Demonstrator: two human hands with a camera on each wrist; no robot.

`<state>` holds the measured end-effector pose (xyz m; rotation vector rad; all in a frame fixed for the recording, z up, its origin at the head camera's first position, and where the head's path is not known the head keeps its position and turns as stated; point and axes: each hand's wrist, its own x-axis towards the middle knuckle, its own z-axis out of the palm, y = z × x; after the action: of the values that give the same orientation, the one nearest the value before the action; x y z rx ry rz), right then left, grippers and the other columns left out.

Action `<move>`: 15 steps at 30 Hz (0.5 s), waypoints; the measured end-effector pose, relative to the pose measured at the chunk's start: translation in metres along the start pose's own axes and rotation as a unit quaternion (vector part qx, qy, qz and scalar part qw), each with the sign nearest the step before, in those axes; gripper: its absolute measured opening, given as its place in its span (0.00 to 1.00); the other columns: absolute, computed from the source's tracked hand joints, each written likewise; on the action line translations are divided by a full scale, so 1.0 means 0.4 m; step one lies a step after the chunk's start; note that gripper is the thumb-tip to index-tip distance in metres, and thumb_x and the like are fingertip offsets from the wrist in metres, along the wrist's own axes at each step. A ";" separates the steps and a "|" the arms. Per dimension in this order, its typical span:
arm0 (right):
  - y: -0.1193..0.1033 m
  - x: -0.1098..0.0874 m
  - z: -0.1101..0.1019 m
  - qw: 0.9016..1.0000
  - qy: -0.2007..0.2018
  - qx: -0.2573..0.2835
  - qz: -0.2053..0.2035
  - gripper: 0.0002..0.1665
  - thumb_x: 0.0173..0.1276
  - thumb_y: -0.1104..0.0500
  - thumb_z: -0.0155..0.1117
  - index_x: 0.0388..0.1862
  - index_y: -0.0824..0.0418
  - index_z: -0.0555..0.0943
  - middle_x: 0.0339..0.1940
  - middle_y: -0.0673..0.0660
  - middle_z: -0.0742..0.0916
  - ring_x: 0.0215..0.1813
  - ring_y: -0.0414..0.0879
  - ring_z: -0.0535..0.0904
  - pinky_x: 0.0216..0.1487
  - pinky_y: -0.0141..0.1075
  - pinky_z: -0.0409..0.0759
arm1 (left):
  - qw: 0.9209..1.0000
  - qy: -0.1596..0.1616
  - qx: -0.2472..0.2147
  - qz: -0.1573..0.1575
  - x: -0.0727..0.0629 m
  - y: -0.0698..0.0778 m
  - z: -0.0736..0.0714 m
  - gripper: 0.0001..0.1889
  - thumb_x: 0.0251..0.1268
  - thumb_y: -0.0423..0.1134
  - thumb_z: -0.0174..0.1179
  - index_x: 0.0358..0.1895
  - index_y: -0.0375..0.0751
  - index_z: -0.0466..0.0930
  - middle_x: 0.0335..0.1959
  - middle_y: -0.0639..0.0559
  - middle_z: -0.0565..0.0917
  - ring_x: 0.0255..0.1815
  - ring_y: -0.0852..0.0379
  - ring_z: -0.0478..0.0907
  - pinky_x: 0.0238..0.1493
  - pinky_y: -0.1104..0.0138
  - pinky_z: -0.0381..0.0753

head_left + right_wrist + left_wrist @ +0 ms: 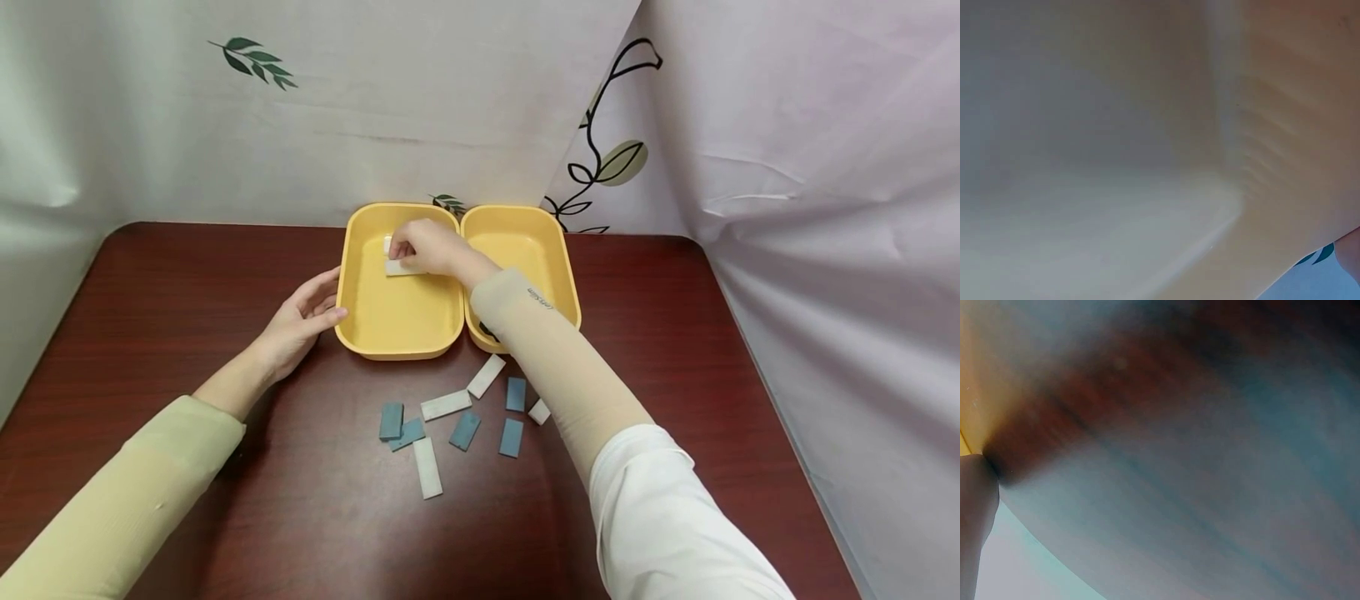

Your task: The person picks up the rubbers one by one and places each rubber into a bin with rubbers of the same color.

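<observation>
In the head view my right hand reaches into the left yellow tray, fingers curled down. Its thumb and fingertips pinch a flat white tile low over the tray floor. Part of another white tile shows just behind the fingertips. My left hand rests against the left outer wall of that tray, fingers extended along it and thumb at the front corner. The left wrist view is mostly blur, with a bit of finger beside yellow. Blurred pale surfaces fill most of the right wrist view.
A second yellow tray adjoins on the right, partly behind my forearm, with something dark inside. Several white tiles and blue tiles lie scattered on the dark red table before the trays. Curtains stand behind and beside.
</observation>
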<state>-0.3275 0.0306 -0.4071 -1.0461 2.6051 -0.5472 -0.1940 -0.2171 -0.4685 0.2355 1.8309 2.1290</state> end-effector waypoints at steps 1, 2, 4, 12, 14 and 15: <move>0.000 0.000 0.000 1.000 0.000 0.000 0.001 0.11 0.78 0.65 0.64 0.53 0.62 0.88 0.51 0.58 0.90 0.54 0.48 0.84 0.62 0.35 0.80 | 1.000 0.000 -0.001 0.000 0.000 -0.001 0.000 0.36 0.80 0.29 0.57 0.86 0.46 0.55 0.72 0.62 0.70 0.66 0.71 0.75 0.63 0.80 0.75; 0.000 0.000 0.001 1.000 0.000 0.000 0.002 0.11 0.78 0.65 0.63 0.53 0.62 0.88 0.52 0.58 0.90 0.54 0.48 0.84 0.62 0.35 0.80 | 1.000 0.000 -0.001 0.000 0.000 -0.001 0.000 0.36 0.81 0.29 0.57 0.86 0.46 0.56 0.72 0.63 0.70 0.66 0.72 0.76 0.64 0.80 0.75; -0.001 0.000 0.001 1.000 0.001 0.003 0.004 0.11 0.78 0.65 0.63 0.53 0.63 0.88 0.52 0.58 0.90 0.55 0.48 0.84 0.62 0.35 0.80 | 1.000 0.001 0.000 0.001 0.000 -0.001 0.000 0.36 0.81 0.29 0.57 0.86 0.46 0.56 0.73 0.62 0.70 0.66 0.72 0.76 0.64 0.80 0.75; -0.003 0.001 0.002 1.000 0.010 0.008 0.016 0.10 0.79 0.64 0.65 0.53 0.62 0.88 0.52 0.58 0.90 0.55 0.48 0.85 0.62 0.35 0.80 | 1.000 0.001 -0.011 0.010 0.000 -0.003 0.001 0.35 0.80 0.28 0.57 0.85 0.46 0.58 0.71 0.63 0.72 0.65 0.71 0.76 0.63 0.80 0.76; -0.005 0.001 0.003 1.000 0.009 0.003 0.018 0.10 0.78 0.64 0.65 0.53 0.62 0.88 0.52 0.58 0.90 0.55 0.47 0.85 0.62 0.35 0.80 | 1.000 0.002 -0.011 0.011 0.001 -0.004 0.001 0.35 0.80 0.28 0.57 0.85 0.46 0.58 0.71 0.64 0.72 0.65 0.71 0.76 0.63 0.79 0.76; -0.006 0.001 0.003 1.000 0.010 0.001 0.020 0.10 0.78 0.64 0.65 0.53 0.61 0.88 0.52 0.57 0.90 0.55 0.47 0.85 0.62 0.35 0.80 | 1.000 0.002 -0.011 0.011 0.001 -0.005 0.001 0.35 0.80 0.28 0.57 0.85 0.46 0.58 0.71 0.63 0.72 0.65 0.71 0.76 0.63 0.80 0.76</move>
<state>-0.3256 0.0284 -0.4072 -0.9913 2.6351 -0.5536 -0.1940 -0.2165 -0.4703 0.2477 1.8149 2.1643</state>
